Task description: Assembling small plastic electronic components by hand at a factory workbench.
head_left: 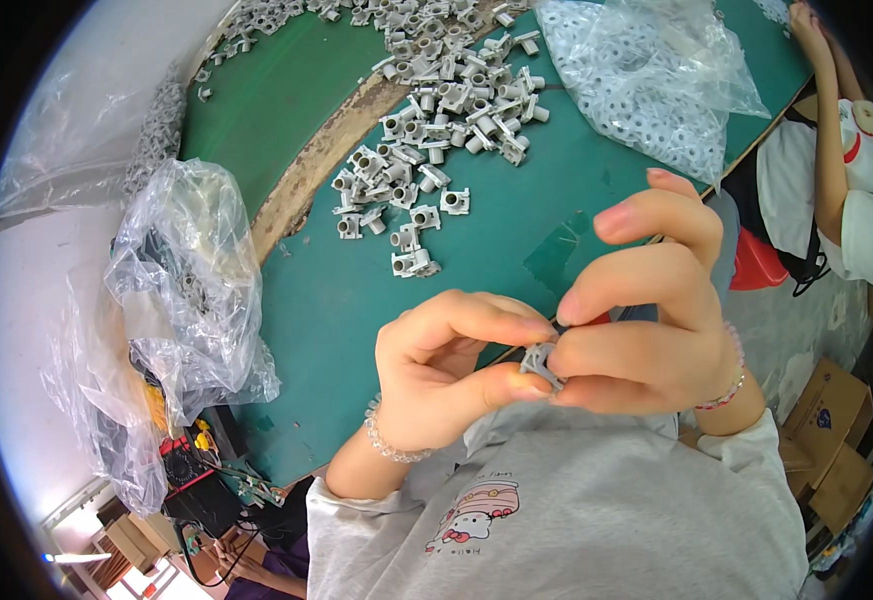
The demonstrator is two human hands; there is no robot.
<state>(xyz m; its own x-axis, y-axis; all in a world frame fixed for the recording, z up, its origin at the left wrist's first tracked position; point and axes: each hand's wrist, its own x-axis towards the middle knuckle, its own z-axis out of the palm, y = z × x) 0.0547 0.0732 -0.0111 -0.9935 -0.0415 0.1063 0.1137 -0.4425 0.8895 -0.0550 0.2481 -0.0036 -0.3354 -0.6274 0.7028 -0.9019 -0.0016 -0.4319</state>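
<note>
My left hand (436, 370) pinches a small grey plastic part (536, 362) between thumb and forefinger, in front of my chest. My right hand (656, 310) grips the same part from the other side, its other fingers raised and curled. The part's far end is hidden by the right fingers. Beyond my hands, a heap of similar grey plastic parts (456, 110), with short tubes and flat flanges, spreads over the green table (326, 320). A few loose ones lie at the heap's near end.
A clear bag of small pale pieces (646, 90) lies at the back right. Crumpled clear plastic bags (191, 290) lie at the left edge. Another person's arm (831, 140) shows at the far right, another person's hands (241, 565) at lower left. Cardboard boxes (826, 420) stand on the right.
</note>
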